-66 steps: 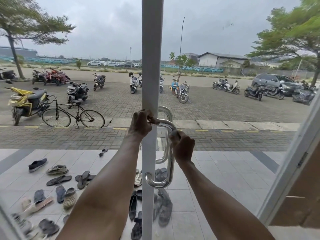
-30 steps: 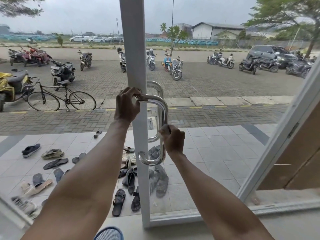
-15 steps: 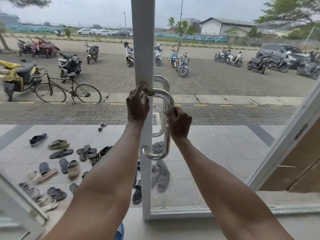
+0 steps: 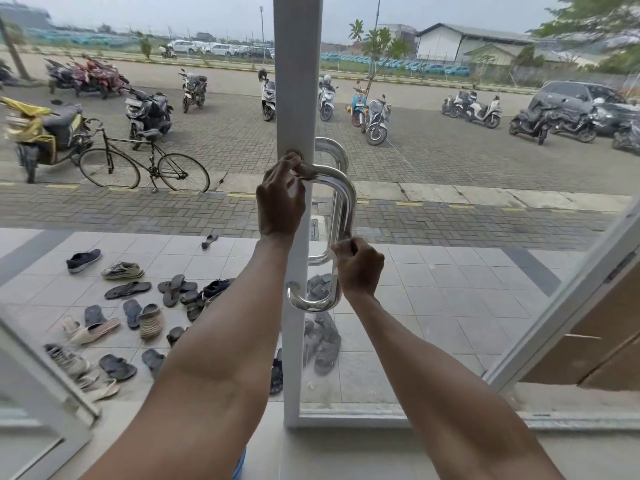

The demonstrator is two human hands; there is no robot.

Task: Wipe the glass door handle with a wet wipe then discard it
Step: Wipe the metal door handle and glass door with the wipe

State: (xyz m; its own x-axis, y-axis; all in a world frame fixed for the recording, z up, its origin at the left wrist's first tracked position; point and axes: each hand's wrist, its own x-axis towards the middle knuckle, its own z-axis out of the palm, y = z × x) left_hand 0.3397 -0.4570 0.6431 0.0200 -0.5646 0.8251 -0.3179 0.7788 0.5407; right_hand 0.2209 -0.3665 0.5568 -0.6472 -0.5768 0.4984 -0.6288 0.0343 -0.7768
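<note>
A shiny chrome D-shaped door handle (image 4: 343, 209) is fixed to the white frame (image 4: 296, 81) of the glass door. My left hand (image 4: 280, 199) rests its fingers on the handle's upper bend, close to the mount. My right hand (image 4: 358, 266) is closed around the lower part of the vertical bar, and a sliver of white wet wipe (image 4: 334, 253) shows at its fingers, pressed to the metal. Most of the wipe is hidden inside the fist.
A second handle (image 4: 332, 147) sits on the glass's outer side. Through the glass lie several sandals and shoes (image 4: 138, 306) on tiles, a bicycle (image 4: 143, 164) and parked motorbikes. Another white frame (image 4: 561, 306) slants at right, beside a brown wooden panel (image 4: 609, 341).
My right hand has slid down the vertical bar from near the top bend to its lower part. My left hand has stayed at the upper bend. The view shifted slightly.
</note>
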